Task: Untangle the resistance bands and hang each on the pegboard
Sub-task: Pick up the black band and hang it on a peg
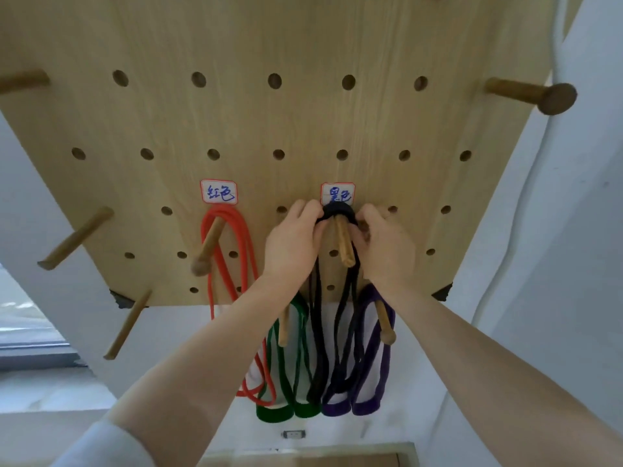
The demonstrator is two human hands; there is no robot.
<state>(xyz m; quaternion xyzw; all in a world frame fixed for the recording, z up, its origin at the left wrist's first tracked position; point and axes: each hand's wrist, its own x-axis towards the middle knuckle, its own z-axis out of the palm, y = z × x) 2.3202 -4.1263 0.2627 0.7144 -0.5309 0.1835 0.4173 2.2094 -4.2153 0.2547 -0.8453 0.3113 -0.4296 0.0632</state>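
A wooden pegboard (303,123) fills the upper view. A black band (337,210) loops over a wooden peg (344,244) under a handwritten label (337,194). My left hand (291,241) pinches the band's left side at the peg, and my right hand (384,246) pinches its right side. The black loops hang down between my forearms. A red band (232,251) hangs on the peg to the left under another label (219,192). A green band (286,382) and a purple band (367,372) hang from lower pegs.
Bare wooden pegs stick out at the board's left edge (76,239), lower left (128,326) and upper right (532,94). White wall surrounds the board. A wall socket (294,434) sits below the bands, and a window shows at far left.
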